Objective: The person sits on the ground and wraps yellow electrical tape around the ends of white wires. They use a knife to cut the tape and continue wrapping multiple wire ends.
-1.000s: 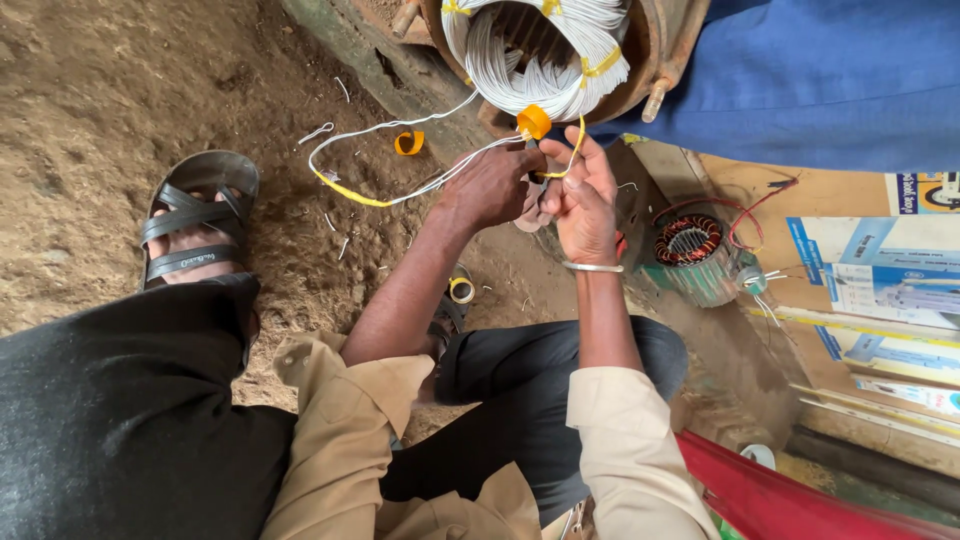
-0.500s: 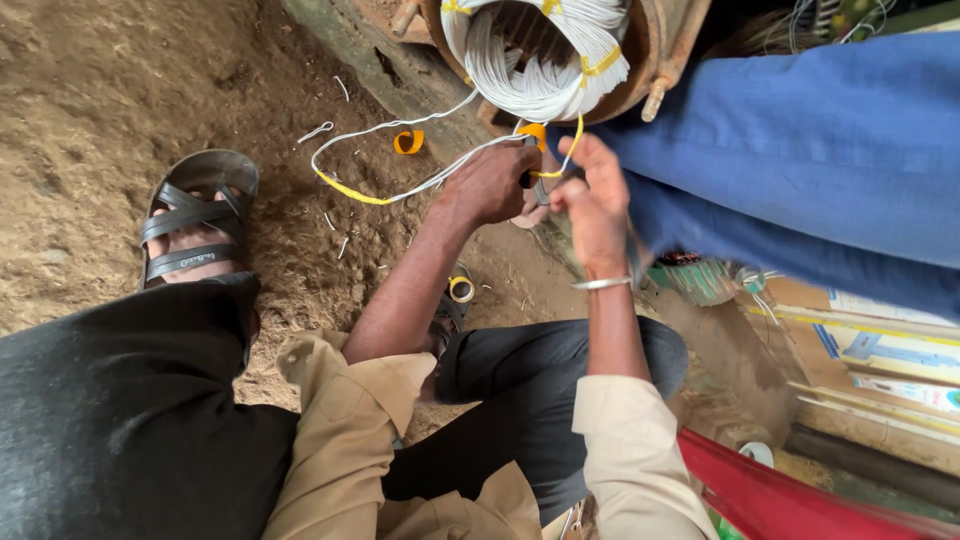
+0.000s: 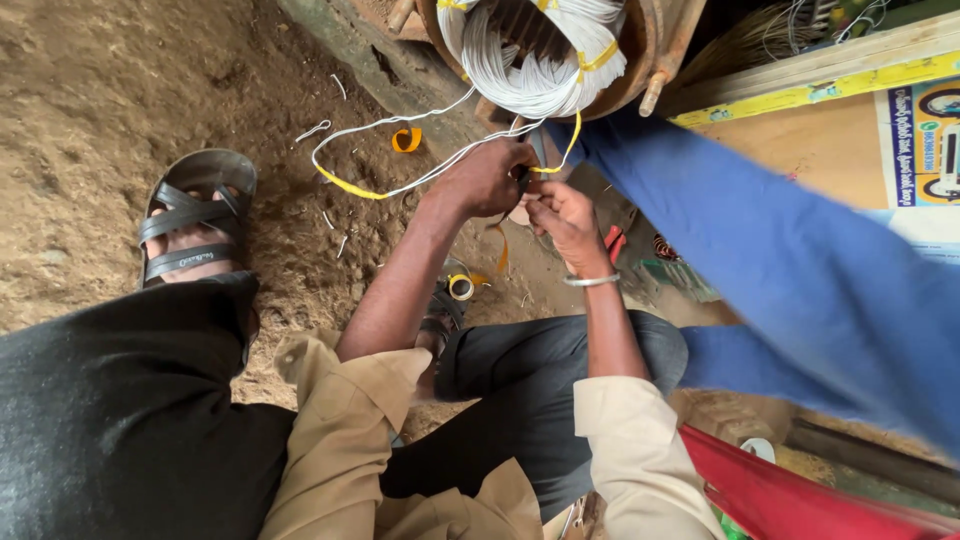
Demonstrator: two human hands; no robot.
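A coil of white wire (image 3: 540, 60) bound with yellow tape sits in a round metal housing (image 3: 655, 50) at the top. My left hand (image 3: 485, 178) is closed around loose white wire strands (image 3: 400, 130) that trail from the coil to the left. My right hand (image 3: 560, 215), a metal bangle on its wrist, pinches a strip of yellow tape (image 3: 572, 140) that runs up to the coil. Both hands meet just below the coil.
Another person's blue sleeve (image 3: 800, 260) crosses the right side. A sandalled foot (image 3: 190, 215) rests on the dirt floor at left. A yellow tape roll (image 3: 406, 138) and a second roll (image 3: 460, 285) lie on the ground. A cardboard box (image 3: 800, 140) is at right.
The blue sleeve has swept down and left across the right side, covering the small motor stator and boxes. My hands have stayed at the coil with the tape.
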